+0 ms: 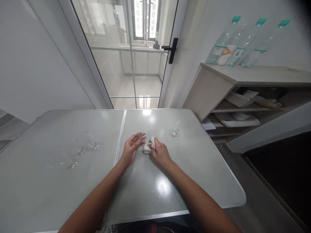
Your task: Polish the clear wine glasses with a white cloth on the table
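Over the middle of the grey table, my right hand [161, 151] is closed around a bunched white cloth [147, 149]. Just left of it, my left hand [132, 146] has its fingers curved around a clear glass [147, 139]. Only a little of this glass shows between the hands, and its full shape cannot be made out. The cloth is against or very near it. Part of the cloth is hidden under my right fingers.
Another clear glass object [176, 132] stands right of my hands. Several clear glass pieces [84, 149] are on the left half of the table [143, 200]. Plastic bottles [235, 48] top a shelf unit [218, 81] at right. Behind is a glass door [132, 64].
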`<state>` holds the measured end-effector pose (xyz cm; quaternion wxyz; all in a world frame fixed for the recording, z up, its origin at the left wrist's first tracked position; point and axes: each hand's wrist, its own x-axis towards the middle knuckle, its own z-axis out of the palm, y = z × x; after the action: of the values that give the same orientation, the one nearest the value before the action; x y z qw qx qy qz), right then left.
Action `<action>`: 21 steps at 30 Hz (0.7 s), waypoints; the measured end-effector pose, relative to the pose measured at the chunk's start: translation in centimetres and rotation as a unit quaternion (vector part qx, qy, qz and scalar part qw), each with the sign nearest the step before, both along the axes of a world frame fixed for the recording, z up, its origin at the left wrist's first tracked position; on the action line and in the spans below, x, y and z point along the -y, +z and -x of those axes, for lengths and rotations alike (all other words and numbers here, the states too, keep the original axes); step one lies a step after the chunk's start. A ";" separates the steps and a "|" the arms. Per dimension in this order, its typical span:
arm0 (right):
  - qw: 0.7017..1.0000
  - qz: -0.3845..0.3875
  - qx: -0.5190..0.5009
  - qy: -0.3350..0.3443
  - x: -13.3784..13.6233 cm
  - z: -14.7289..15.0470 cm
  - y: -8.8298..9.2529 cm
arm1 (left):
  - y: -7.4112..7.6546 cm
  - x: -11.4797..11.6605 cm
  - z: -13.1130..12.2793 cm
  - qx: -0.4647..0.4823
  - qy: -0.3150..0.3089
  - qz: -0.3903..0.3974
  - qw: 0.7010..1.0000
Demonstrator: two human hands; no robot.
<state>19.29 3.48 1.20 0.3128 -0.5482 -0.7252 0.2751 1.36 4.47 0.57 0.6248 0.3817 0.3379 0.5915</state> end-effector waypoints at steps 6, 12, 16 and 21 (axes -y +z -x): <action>0.999 0.022 -0.006 0.046 0.4 0.5 0.6 | -0.4 0.1 0.1 -0.031 0.033 0.000 0.999; 0.836 0.336 -0.408 0.148 0.3 0.4 1.3 | 0.0 0.3 0.5 0.042 -0.032 -0.019 0.998; 0.862 0.297 -0.389 0.131 0.1 0.4 1.0 | 0.0 0.2 0.4 0.039 -0.016 0.000 0.999; 0.997 0.042 -0.043 0.052 0.2 0.4 0.4 | 0.1 0.3 0.1 0.026 -0.003 -0.003 1.000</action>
<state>18.87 3.29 1.62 0.3055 -0.5100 -0.7263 0.3450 1.26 4.14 0.64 0.6339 0.3697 0.3184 0.6001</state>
